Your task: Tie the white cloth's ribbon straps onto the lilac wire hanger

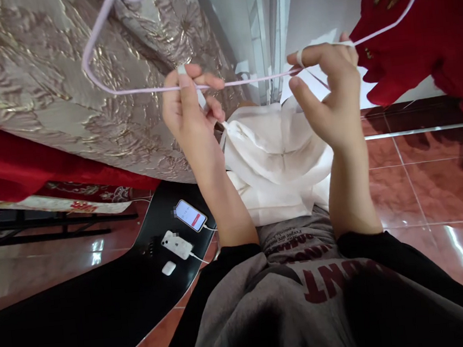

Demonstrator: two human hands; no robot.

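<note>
A pale lilac clothes hanger (255,79) stretches across in front of me, its long straight bar level and its bent ends rising to either side. My left hand (192,101) is closed around the bar, with a white strap looped over a finger. On the other side, my right hand (329,87) holds the bar near thumb and index finger, and a white strap lies over its fingers. Below both hands hangs a white garment (282,152) of thin fabric, gathered in loose folds against my front. Its upper edge reaches up to my left fingers.
On the left, a black bench (104,295) carries a lit phone (191,215), a white phone (177,245) and a small white case (168,268). Shiny embossed fabric (144,122) hangs at the left; a red garment (427,40) hangs at the right. The floor is red tile (437,186).
</note>
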